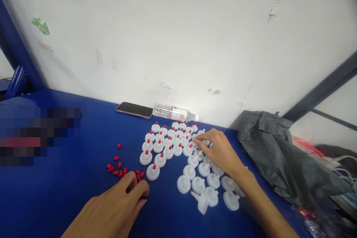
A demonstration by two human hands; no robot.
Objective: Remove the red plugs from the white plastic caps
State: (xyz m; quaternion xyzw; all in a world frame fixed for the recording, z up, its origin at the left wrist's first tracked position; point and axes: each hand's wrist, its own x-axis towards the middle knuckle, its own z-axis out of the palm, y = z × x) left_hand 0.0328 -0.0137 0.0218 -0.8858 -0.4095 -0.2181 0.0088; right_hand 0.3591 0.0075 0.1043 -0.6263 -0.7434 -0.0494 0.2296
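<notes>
My left hand (117,202) is at the loose red caps (119,173), its fingers curled down at the near edge of the pile. Whatever its fingertips hold is hidden. Farther right, my right hand (219,148) pinches a white nozzle lid (194,137) at the back of the group, thumb and index finger close together. Many white nozzle lids with red tips (160,160) stand upright in rough rows between the hands. Bare white nozzle lids (189,172) lie below and around my right forearm, and one (203,202) is tipped on its side.
A phone (134,110) and a clear water bottle (174,112) lie along the white wall (173,37) at the back of the blue table (92,134). A dark grey plastic bag (267,145) bulges at the right edge. At far left, a patch is pixelated.
</notes>
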